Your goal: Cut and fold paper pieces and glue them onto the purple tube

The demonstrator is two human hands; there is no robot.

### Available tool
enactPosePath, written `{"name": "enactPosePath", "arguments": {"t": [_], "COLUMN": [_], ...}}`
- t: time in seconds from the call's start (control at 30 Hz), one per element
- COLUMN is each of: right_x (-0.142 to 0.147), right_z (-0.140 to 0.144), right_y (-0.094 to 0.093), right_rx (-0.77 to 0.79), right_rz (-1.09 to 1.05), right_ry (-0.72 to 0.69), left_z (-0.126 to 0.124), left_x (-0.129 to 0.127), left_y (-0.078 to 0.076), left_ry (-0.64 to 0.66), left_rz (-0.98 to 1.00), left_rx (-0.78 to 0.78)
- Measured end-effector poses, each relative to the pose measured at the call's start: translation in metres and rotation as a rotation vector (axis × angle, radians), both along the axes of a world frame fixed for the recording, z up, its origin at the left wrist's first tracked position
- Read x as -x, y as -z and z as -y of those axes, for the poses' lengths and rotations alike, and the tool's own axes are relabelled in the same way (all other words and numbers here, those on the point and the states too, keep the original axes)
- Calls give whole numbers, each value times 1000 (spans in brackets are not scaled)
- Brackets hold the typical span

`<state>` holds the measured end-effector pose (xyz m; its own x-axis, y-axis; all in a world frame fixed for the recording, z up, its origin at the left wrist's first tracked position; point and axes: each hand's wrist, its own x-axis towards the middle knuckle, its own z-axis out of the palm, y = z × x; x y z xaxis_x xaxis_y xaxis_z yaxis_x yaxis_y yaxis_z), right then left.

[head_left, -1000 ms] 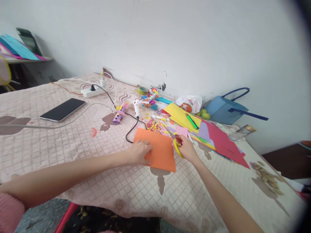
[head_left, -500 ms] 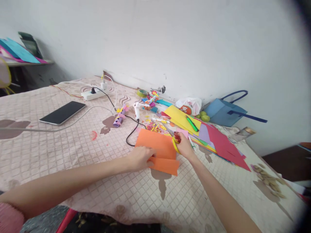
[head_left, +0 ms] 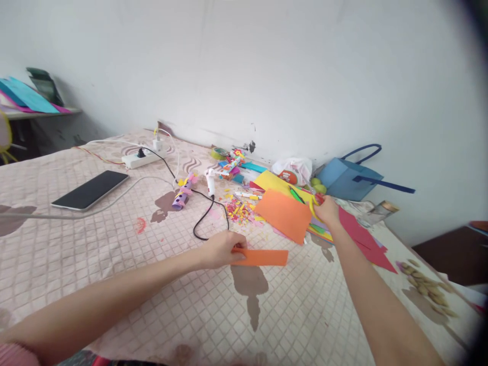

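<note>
Left hand: the left hand [head_left: 221, 249] rests low on the surface [head_left: 114, 244], its grip closed on one end of the orange strip [head_left: 263, 257]
Orange strip: a narrow piece of orange paper lying flat on the quilted cloth, near the front middle, pinched at its left end, its right end free
Right hand: the right hand [head_left: 327, 211] reaches out to the right, its grip closed on the yellow-handled scissors [head_left: 314, 204]
Orange sheet: the larger orange sheet [head_left: 284, 213] lies apart from the strip, further back, just left of the right hand, partly overlapping the stack of coloured paper [head_left: 343, 223]
Coloured paper: yellow, purple, green and red sheets spread beneath and beyond the right hand
Scraps: a small heap of paper scraps [head_left: 240, 208] sits just left of the orange sheet
Glue gun: a white glue gun [head_left: 209, 182] stands behind the scraps, its black cord looping toward the left hand
Phone: a dark phone [head_left: 90, 189] lies flat at the left, well apart from both hands
Power strip: a white power strip [head_left: 142, 158] lies near the wall
Blue bag: a blue bag [head_left: 348, 178] stands against the wall behind the right hand
</note>
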<state>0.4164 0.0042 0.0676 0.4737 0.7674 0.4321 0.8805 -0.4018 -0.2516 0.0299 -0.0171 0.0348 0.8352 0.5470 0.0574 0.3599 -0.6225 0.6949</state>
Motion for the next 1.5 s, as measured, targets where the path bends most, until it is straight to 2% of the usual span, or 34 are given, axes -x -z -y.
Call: {"name": "enactPosePath", "arguments": {"t": [0.17, 0.3, 0.47, 0.57, 0.63, 0.7, 0.77, 0.83, 0.9, 1.0, 1.03, 1.1, 1.2, 1.27, 1.37, 1.43, 1.5], "right_x": [25, 44, 73, 100, 111, 112, 109, 109, 120, 150, 159, 173, 181, 182, 182, 179, 173], "right_z": [27, 45, 49, 51, 55, 59, 65, 70, 73, 77, 77, 77, 76, 76, 76, 75, 75], "right_y": [30, 47, 47, 48, 48, 45, 40, 35, 33, 37, 39, 42, 42, 41, 39, 40, 43], "right_rx": [67, 41, -81, -60, -17, -31, -82, -88, -6, 174, 244, 340, 243, 160, 249, 282, 223], "right_rz": [-71, -110, -184, -353, -633, -730, -690, -687, -764, -861, -892, -923, -799, -665, -610, -663, -747], "right_ry": [-75, -163, -208, -373, -522, -520, -456, -471, -603, -878, -914, -909, -868, -904, -979, -943, -859], "left_z": [-4, -8, -13, -14, -14, -14, -14, -13, -13, -13, -13, -15, -17, -18, -21, -27, -36], "left_x": [6, 10, 11, 12, 13, 14, 14, 13, 13, 12, 13, 14, 16, 17, 21, 26, 33], "left_y": [6, 6, 6, 5, 4, 4, 4, 4, 3, 1, 0, -2, -7, -9, -10, -10, -11], "left_ry": [-15, -35, -55, -59, -55, -54, -55, -52, -39, -8, -1, 6, 43, 94, 135, 106, 23], "left_rz": [51, 79, 128, 149, 158, 155, 142, 127, 122, 115, 108, 85, 51, 47, 48, 29, 19], "left_rx": [114, 170, 211, 247, 263, 265, 275, 290, 294, 261, 242, 208, 185, 177, 147, 110, 83]}}
